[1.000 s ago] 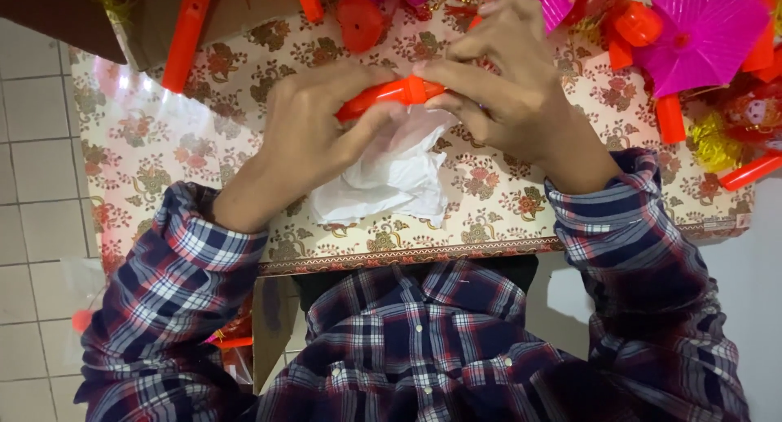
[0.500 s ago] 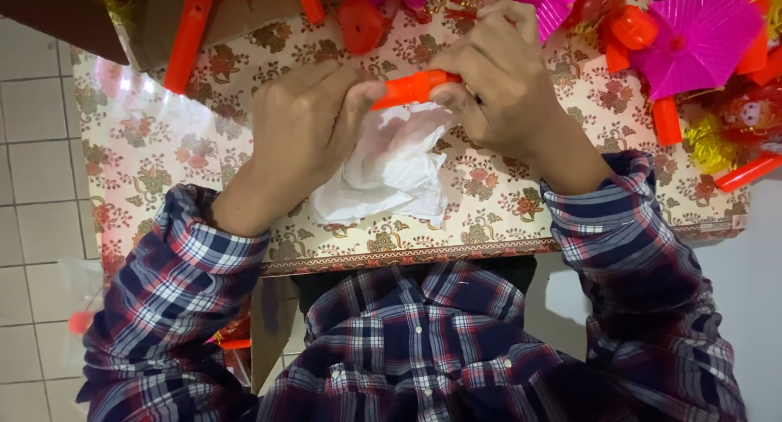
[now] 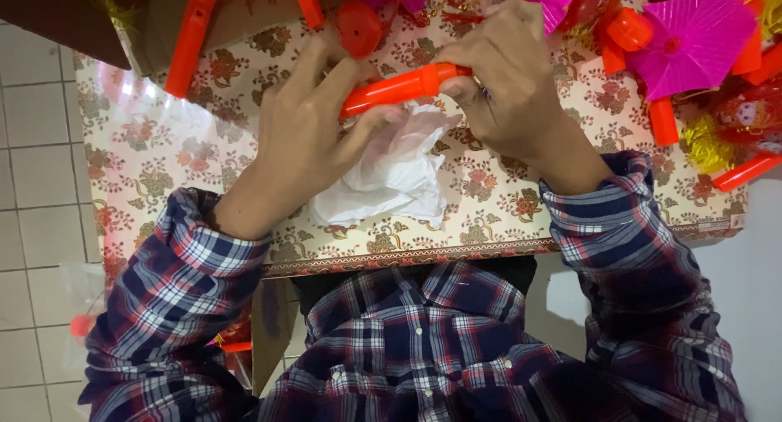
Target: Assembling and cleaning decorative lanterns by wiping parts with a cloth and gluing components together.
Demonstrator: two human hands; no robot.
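Orange tube: a smooth plastic stick [image 3: 399,88] held level above my table, one end in each of my hands, just over the crumpled white tissue.
Left hand: my left hand [image 3: 305,141] is closed around the tube's left end, thumb underneath and fingers curled over the top, so that end is mostly hidden.
Right hand: my right hand [image 3: 509,80] pinches the tube's right end between thumb and bent fingers; the tip itself is covered by my grip.
White tissue: a loose wad of thin white tissue [image 3: 391,178] lies on the cloth directly below the tube, its upper edge touching my left palm; I cannot tell whether any of it is wrapped on the tube.
Table: the floral tablecloth [image 3: 163,153] in cream and red covers the top, edge trimmed with a patterned band near my chest.
Nearby parts: more orange sticks [image 3: 191,27] lie at the far left, a round red cap [image 3: 358,27] sits just beyond my left fingers, and pink paper fans [image 3: 692,39] with orange pieces crowd the far right.
Progress: I judge this one tube to be mid-handling, lifted and gripped at both ends, with nothing visibly fitted to it yet; the other sticks and fans lie separate, so much looks left.
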